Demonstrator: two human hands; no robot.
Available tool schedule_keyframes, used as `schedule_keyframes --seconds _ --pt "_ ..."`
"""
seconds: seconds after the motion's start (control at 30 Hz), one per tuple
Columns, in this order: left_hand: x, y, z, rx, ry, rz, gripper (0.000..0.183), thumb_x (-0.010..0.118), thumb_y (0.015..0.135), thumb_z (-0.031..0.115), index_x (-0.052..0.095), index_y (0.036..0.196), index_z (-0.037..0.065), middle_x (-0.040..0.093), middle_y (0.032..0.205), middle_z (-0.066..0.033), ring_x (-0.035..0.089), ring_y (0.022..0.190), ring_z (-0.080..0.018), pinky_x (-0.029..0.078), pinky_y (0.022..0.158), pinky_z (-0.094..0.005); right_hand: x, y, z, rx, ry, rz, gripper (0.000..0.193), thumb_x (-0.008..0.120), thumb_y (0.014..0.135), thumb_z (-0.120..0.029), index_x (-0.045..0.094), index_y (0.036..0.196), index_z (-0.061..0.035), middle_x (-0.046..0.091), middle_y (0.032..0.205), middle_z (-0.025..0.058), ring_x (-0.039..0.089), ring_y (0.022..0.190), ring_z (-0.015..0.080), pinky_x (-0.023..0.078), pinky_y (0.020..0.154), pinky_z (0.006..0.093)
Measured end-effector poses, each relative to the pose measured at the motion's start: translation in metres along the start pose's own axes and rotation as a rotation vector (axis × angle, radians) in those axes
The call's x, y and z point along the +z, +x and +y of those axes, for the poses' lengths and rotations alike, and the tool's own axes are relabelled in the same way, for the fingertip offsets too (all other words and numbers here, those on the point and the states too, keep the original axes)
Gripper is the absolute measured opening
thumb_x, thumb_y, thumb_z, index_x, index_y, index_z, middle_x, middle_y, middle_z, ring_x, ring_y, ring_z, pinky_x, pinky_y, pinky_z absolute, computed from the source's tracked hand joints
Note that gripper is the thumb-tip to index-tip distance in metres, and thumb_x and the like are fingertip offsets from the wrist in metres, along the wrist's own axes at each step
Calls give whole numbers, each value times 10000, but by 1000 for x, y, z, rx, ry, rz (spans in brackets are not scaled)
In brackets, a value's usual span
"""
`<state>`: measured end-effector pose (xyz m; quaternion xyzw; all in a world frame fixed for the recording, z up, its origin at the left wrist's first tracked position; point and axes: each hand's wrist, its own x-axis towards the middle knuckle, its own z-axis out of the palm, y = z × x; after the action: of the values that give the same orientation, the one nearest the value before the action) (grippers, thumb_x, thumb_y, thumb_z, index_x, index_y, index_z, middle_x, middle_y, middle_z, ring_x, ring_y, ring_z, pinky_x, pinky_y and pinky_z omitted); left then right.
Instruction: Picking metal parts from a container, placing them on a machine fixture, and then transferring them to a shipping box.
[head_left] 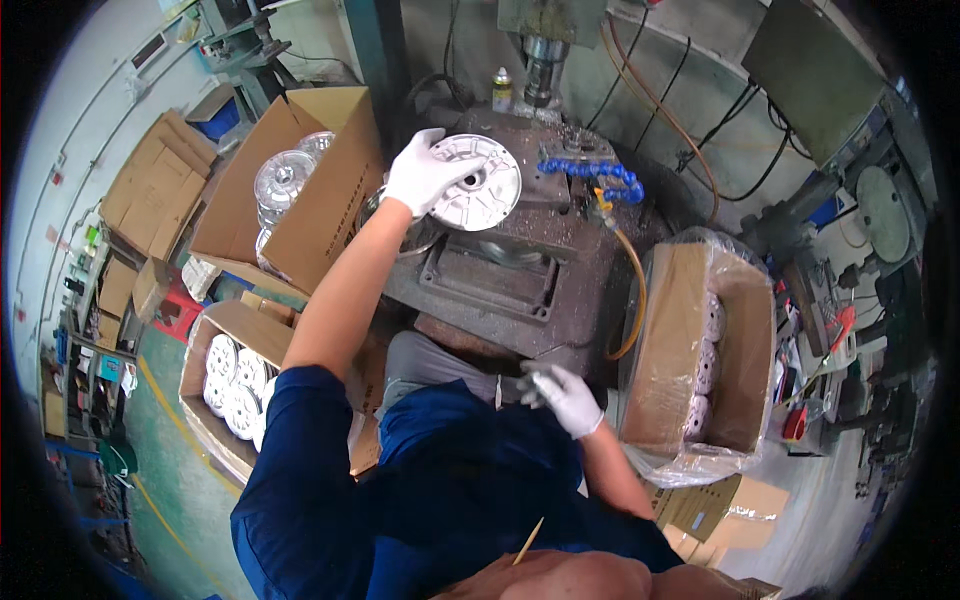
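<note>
My left hand [415, 175], in a white glove, is closed on the left edge of a round cast-metal disc [480, 205]. This silvery disc has a small centre hole and raised ribs, and it is tilted above the machine table [590, 265]. Below it, a rectangular metal fixture [490, 285] is bolted down, with shavings scattered around. My right hand [563, 397], also gloved, hovers by my lap near the table's front edge. Its fingers are loosely spread and hold nothing visible; the fingertips look dark. Left of the disc, partly behind my wrist, is a round metal part [418, 240].
A drill spindle [542, 75] hangs behind the table, beside a spray can [502, 90]. A blue segmented coolant hose [595, 172] lies at the right. Cardboard boxes of similar discs stand at left [335, 190], lower left [215, 440] and right [665, 350].
</note>
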<state>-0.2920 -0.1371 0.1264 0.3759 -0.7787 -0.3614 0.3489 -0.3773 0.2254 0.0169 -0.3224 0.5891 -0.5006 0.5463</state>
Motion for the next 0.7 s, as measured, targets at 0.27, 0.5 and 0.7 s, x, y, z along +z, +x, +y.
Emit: schedule_keyframes --seconds 0.27,0.5,0.7 --pt "32 69 0 -84 133 -212 1026 774 612 621 487 1280 -102 591 1232 -243 594 1134 -306 459 965 -338 -13 -28 49 183 56 166 348 527 987 -253 553 1208 15 671 995 103 640 797 156 514 721 274" --pt "28 71 16 -171 423 -355 1024 609 631 792 624 1121 -107 619 1156 -278 605 1109 -353 466 930 -361 -30 -24 67 201 -135 240 326 559 973 -248 574 1143 30 660 969 87 612 820 133 496 741 268" --pt "22 67 25 -221 478 -384 972 604 644 785 658 1058 -93 648 1090 -266 636 1043 -352 477 903 -367 -38 -16 72 25 -406 214 361 581 961 -259 561 1177 30 642 973 66 591 811 128 486 759 282"
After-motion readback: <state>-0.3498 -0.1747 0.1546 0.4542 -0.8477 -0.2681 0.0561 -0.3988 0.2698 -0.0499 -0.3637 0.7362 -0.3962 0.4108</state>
